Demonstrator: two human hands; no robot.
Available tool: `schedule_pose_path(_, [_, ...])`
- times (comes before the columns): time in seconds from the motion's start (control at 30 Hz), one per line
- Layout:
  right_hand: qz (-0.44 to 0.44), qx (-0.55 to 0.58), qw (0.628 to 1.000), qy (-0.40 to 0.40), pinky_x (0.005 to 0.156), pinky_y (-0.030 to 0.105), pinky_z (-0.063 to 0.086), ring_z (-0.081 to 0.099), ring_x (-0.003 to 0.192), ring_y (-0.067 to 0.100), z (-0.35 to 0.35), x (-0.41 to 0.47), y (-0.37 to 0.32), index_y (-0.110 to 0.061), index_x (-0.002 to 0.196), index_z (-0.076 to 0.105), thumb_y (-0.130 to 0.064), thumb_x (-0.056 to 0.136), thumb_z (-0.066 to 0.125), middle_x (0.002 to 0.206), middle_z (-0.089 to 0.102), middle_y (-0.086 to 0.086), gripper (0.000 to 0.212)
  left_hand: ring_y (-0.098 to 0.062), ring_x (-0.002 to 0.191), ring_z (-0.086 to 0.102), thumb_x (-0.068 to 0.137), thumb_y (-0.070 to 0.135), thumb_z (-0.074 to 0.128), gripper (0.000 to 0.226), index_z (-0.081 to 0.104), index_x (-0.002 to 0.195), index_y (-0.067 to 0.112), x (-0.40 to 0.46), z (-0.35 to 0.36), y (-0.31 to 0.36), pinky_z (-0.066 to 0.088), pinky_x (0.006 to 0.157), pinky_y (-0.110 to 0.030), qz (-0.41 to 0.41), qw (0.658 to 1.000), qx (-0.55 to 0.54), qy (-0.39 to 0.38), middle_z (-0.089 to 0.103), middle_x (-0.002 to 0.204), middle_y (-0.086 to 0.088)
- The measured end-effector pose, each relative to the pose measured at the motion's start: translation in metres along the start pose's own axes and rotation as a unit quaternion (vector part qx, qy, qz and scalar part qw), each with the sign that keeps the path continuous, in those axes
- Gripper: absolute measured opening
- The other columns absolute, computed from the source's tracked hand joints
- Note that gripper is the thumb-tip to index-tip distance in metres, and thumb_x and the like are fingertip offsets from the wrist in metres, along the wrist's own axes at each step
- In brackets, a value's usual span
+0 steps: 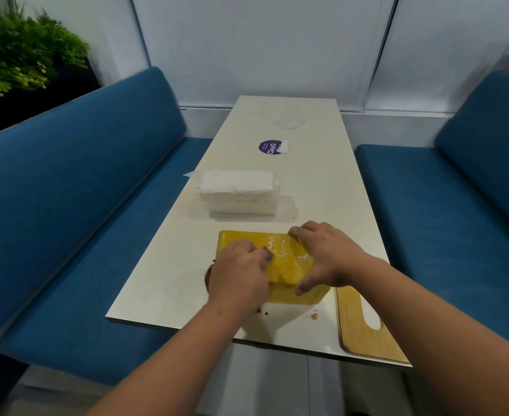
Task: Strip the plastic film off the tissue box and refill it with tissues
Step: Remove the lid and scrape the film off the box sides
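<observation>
Yellow tissue box [289,262], glossy film-wrapped, gripped by right hand [326,255]; left hand [238,274] pinches film.

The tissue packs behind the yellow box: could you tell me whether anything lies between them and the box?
Nothing visible does. Only bare table separates the tissue packs from the yellow box, which both hands, left and right, are on.
</observation>
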State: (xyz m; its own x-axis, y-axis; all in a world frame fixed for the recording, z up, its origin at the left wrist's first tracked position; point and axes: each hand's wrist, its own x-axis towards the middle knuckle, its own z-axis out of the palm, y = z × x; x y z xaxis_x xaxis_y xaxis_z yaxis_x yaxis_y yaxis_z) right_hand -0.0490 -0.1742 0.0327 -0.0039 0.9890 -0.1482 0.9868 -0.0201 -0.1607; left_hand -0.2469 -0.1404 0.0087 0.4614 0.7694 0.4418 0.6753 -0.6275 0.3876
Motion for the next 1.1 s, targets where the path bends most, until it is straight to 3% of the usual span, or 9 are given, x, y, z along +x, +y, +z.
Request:
schedule_pose_path(0.1, [0.001,-0.003,1.0,0.004,0.1,0.034,0.036,0.036,0.125,0.02,0.0,0.0,-0.001,-0.03,0.148,0.022,-0.072,0.048,0.077,0.144,0.035,-0.007,0.122,-0.021,0.083,0.054,0.09,0.027,0.056,0.019,0.075,0.09,0.024,0.002,0.002,0.003,0.044,0.07,-0.033,0.054,0.998,0.0,-0.046,0.06,0.082,0.003])
schedule_pose_path(0.2, [-0.001,0.001,1.0,0.007,0.102,0.035,0.035,0.036,0.126,0.02,0.0,-0.002,0.0,-0.031,0.149,0.022,-0.072,0.049,0.078,0.145,0.035,-0.007,0.122,-0.02,0.091,0.049,0.095,0.027,0.051,0.023,0.074,0.101,0.026,0.014,-0.005,-0.022,0.042,0.081,-0.035,-0.023,0.998,0.01,-0.049,0.059,0.092,0.003])
schedule_pose_path(0.27, [-0.001,0.003,1.0,0.008,0.102,0.035,0.035,0.036,0.125,0.02,0.0,-0.003,-0.001,-0.03,0.149,0.022,-0.072,0.049,0.078,0.144,0.035,-0.006,0.122,-0.019,0.09,0.048,0.096,0.027,0.05,0.024,0.073,0.1,0.025,0.015,-0.008,-0.025,0.04,0.078,-0.032,-0.049,0.998,0.016,-0.038,0.058,0.092,0.003])
schedule_pose_path(0.43, [0.003,0.003,1.0,0.014,0.1,0.035,0.036,0.037,0.124,0.02,0.001,-0.004,-0.002,-0.029,0.147,0.024,-0.071,0.048,0.079,0.143,0.036,-0.006,0.121,-0.021,0.089,0.052,0.092,0.028,0.057,0.018,0.074,0.095,0.024,0.002,-0.002,0.0,0.04,0.073,-0.03,0.039,0.996,-0.004,-0.081,0.06,0.089,0.003])
schedule_pose_path(0.53, [0.012,0.024,1.0,0.017,0.103,0.036,0.036,0.036,0.128,0.02,0.001,-0.005,-0.001,-0.026,0.148,0.024,-0.068,0.047,0.081,0.145,0.035,-0.005,0.123,-0.019,0.095,0.048,0.095,0.032,0.049,0.024,0.072,0.103,0.029,0.018,-0.006,-0.022,0.042,0.083,-0.035,-0.011,0.996,0.024,-0.085,0.058,0.095,0.005])
schedule_pose_path(0.63, [0.015,0.036,0.999,0.022,0.104,0.036,0.035,0.036,0.127,0.02,0.003,-0.008,0.0,-0.025,0.147,0.026,-0.067,0.047,0.082,0.144,0.036,-0.004,0.122,-0.019,0.094,0.048,0.097,0.03,0.047,0.026,0.071,0.107,0.029,0.029,-0.01,-0.034,0.042,0.081,-0.034,-0.069,0.994,0.056,-0.056,0.058,0.095,0.004])
schedule_pose_path(0.83, [0.008,0.016,1.0,0.025,0.099,0.034,0.038,0.038,0.122,0.018,0.002,-0.007,-0.004,-0.026,0.143,0.029,-0.07,0.046,0.079,0.138,0.041,-0.005,0.118,-0.019,0.09,0.048,0.095,0.03,0.045,0.027,0.071,0.104,0.029,0.033,0.009,0.008,0.034,0.073,-0.031,0.032,0.994,0.049,-0.093,0.06,0.095,0.004])
schedule_pose_path(1.03, [0.005,0.018,0.999,0.027,0.101,0.034,0.036,0.037,0.124,0.019,0.003,-0.009,-0.003,-0.027,0.145,0.027,-0.07,0.048,0.08,0.141,0.038,-0.005,0.119,-0.019,0.095,0.049,0.096,0.026,0.046,0.027,0.071,0.106,0.029,0.044,0.001,-0.016,0.041,0.08,-0.033,-0.057,0.996,0.033,-0.057,0.058,0.097,0.005])
schedule_pose_path(1.1, [0.006,0.013,0.999,0.028,0.1,0.034,0.037,0.037,0.123,0.018,0.003,-0.009,-0.003,-0.027,0.145,0.028,-0.07,0.048,0.079,0.14,0.039,-0.005,0.118,-0.02,0.094,0.049,0.095,0.025,0.046,0.027,0.071,0.105,0.028,0.042,0.007,-0.002,0.039,0.078,-0.033,-0.03,0.997,0.028,-0.066,0.058,0.096,0.004])
